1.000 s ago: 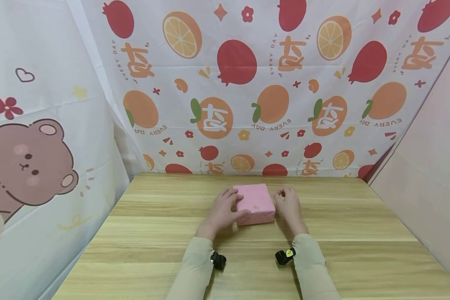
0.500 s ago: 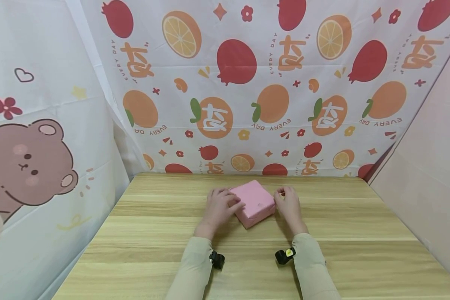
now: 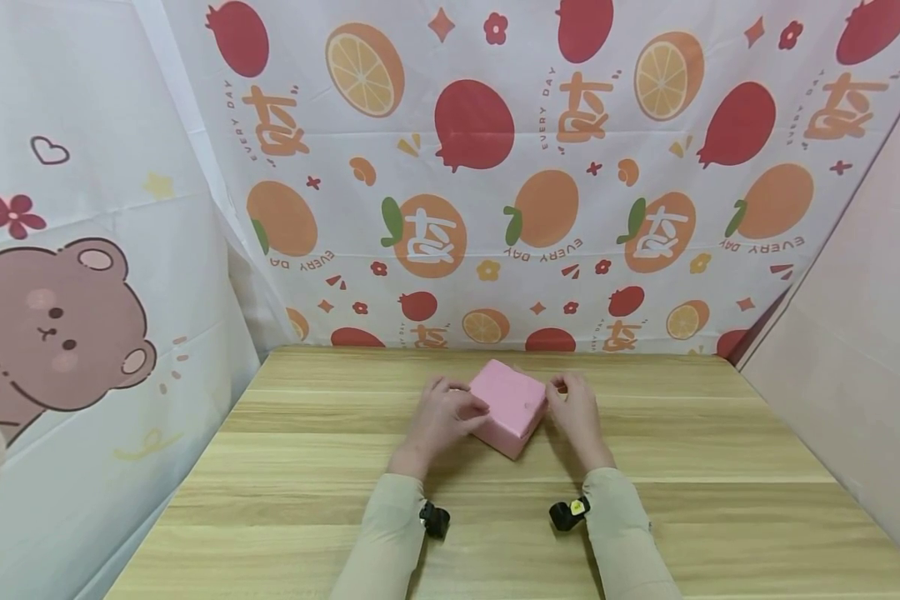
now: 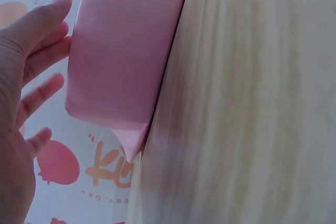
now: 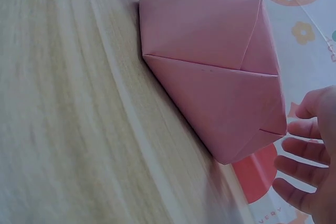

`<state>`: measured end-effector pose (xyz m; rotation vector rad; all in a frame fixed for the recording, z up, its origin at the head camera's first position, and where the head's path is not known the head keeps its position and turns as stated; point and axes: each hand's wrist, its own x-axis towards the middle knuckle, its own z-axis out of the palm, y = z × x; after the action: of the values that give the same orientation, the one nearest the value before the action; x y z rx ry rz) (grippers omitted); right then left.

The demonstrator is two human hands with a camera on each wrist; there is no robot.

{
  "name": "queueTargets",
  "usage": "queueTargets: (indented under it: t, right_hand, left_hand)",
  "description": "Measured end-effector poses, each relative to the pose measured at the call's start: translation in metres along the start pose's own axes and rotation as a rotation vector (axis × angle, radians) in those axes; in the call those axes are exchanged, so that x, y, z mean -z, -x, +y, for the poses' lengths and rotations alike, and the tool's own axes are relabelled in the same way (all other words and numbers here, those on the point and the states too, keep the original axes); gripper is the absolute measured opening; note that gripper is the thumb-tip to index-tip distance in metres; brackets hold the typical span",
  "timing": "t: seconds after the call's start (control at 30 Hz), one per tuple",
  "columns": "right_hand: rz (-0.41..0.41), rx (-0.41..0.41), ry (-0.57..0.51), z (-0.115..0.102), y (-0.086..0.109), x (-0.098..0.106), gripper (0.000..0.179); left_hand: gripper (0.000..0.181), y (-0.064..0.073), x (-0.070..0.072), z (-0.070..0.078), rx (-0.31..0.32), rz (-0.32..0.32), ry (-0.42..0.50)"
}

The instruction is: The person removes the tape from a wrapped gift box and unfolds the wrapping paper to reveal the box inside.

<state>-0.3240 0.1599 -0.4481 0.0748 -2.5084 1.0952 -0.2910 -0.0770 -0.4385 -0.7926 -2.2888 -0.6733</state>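
A pink, paper-wrapped, boxy package sits on the pale wood-grain desk between the left grip and right grip, both relaxed and partly spread at its edges, clasping nothing.

In the head view, the left hand covers the left corner of the pink paper-wrapped box, whose underside is hidden; the mark on the yellow label is too small to read. Both sleeves run off the bottom edge. The left wrist view cuts off the box's upper end and blurs the wooden tabletop. The right wrist view crops the right hand.
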Motion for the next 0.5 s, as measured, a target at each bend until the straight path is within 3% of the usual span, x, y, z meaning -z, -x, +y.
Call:
queueTargets:
  t: [0.3,0.5]
  right_hand:
    - [-0.148,0.012,-0.002,-0.0018,0.0014,-0.0035,0.035]
    - [-0.176,0.011,0.002,-0.0034,0.0022,-0.0041,0.039]
  left_hand:
    - [0.016,0.0002,0.0007,0.0054,0.005,-0.043,0.004]
    - [0.015,-0.0013,0.0012,0.0089,0.002,-0.099,0.013]
